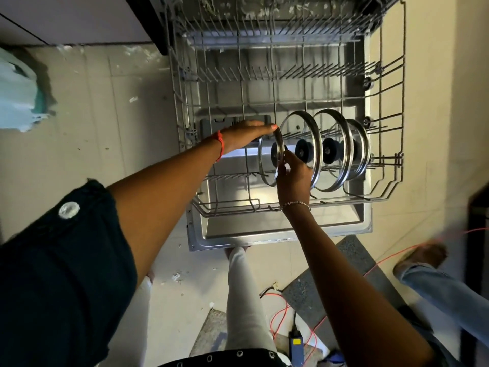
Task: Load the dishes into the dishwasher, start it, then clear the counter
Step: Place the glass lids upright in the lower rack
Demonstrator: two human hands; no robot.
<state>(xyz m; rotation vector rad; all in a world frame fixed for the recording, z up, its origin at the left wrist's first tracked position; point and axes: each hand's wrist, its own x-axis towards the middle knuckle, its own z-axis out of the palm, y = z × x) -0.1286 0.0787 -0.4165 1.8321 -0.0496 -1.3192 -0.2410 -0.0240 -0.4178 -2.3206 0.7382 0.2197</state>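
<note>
Head view: the lower rack [228, 211] stands drawn out over the open dishwasher door [277, 236]. It holds four glass lids on edge among the tines at its right side, each steel-rimmed with a dark knob. The leftmost lid [265, 165] tilts slightly; three further lids [329, 151] stand beside it. The left hand [246, 135] lies with fingers straight on the top of the leftmost lid's rim. The right hand [292, 176] pinches that rim with curled fingers.
</note>
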